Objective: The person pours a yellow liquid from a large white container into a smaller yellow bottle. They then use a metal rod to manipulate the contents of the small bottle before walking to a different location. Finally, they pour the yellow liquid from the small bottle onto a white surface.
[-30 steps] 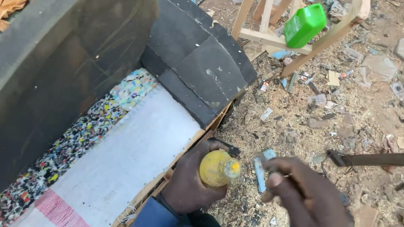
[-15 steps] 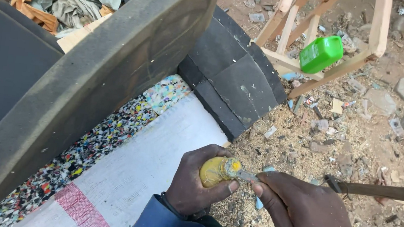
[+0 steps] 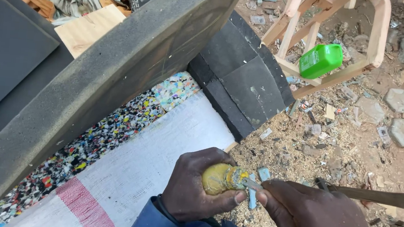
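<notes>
Our left hand [image 3: 194, 188] grips the yellow, glue-crusted bottle [image 3: 220, 178] round its body, likely light and tacky, while our right hand [image 3: 320, 223] pinches its nozzle [image 3: 249, 184].

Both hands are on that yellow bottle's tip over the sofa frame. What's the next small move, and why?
Probably keep the left hand steady around the yellow bottle while the right hand works the thin tool at its crusted nozzle. The tip looks caked, and the white seat panel lies just beside it.
</notes>
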